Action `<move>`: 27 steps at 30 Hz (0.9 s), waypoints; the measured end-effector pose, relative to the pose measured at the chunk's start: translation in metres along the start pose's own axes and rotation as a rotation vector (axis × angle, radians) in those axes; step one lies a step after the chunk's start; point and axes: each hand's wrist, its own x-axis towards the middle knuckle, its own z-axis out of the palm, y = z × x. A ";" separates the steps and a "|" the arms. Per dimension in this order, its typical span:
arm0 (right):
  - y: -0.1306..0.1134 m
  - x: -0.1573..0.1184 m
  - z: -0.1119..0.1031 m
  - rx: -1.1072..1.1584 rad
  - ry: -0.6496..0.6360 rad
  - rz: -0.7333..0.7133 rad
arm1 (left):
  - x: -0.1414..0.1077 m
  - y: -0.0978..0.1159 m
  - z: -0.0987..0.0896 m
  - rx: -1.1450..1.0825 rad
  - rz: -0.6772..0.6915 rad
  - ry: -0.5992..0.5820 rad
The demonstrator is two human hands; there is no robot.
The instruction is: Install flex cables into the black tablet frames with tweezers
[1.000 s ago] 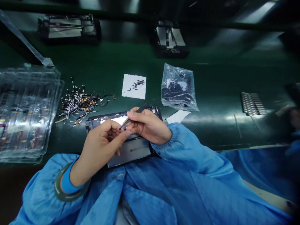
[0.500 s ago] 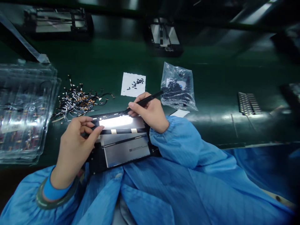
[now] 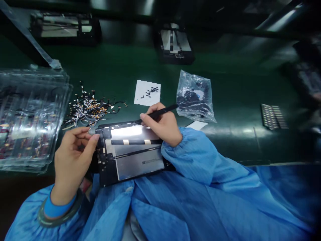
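Observation:
An opened tablet (image 3: 139, 165) lies in front of my body, its silver battery plates and black inner parts showing. My right hand (image 3: 164, 125) grips black tweezers (image 3: 163, 111) like a pen, their tip down at the tablet's far edge. At the upper left corner of the tablet, my left hand (image 3: 75, 154) has its thumb and fingers drawn together. A small pale spot shows between them; I cannot tell whether it is a part or the tablet's edge. Beyond the right hand, a white paper square (image 3: 140, 95) bears several small black pieces.
Left of centre lies a tangled heap of flex cables (image 3: 87, 108), beside stacked clear plastic trays (image 3: 32, 134). A clear bag (image 3: 197, 97) of black parts lies to the right. Two more opened devices stand at the back, one a tablet (image 3: 175, 42). A metal-studded strip (image 3: 273, 116) lies far right.
My left thumb and fingers have slid back left from the tablet's surface to its corner, baring more of its left side. The tweezers stay at the far edge. The view has shifted slightly.

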 end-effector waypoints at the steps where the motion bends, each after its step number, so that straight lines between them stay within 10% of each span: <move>1: 0.000 0.000 0.000 0.064 0.017 0.045 | 0.002 -0.003 -0.005 0.039 0.015 0.070; 6: -0.002 0.000 0.001 0.175 0.090 0.156 | 0.026 -0.031 -0.047 0.441 0.073 0.376; 11: -0.001 -0.003 -0.001 0.105 0.064 0.151 | 0.051 -0.053 -0.088 0.638 -0.080 0.348; 27: -0.005 -0.004 -0.001 0.109 0.040 0.134 | 0.062 -0.062 -0.099 0.539 -0.243 0.334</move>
